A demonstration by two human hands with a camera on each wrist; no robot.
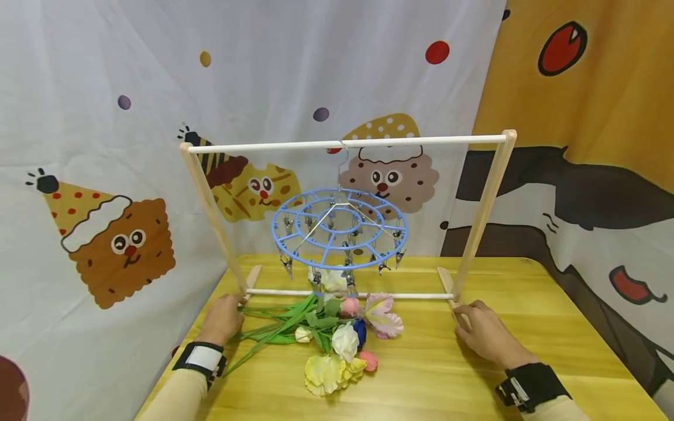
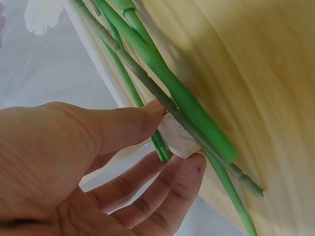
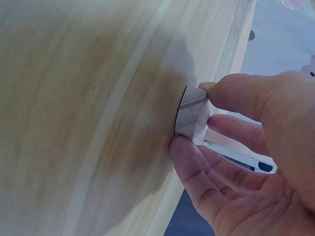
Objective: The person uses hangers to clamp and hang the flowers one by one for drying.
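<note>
The left hand (image 1: 222,318) and right hand (image 1: 487,333) each pinch a foot (image 3: 191,115) of the wooden rack (image 1: 482,219), standing near the far edge of the surface (image 1: 442,377). Artificial flowers (image 1: 345,342) lie between the hands.

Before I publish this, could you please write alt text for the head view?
A person's left hand and right hand hold a rack by its feet on a table. A round blue hanger with clips hangs from the top rail, and flowers lie between the hands. A cartoon-print cloth hangs behind.
</note>
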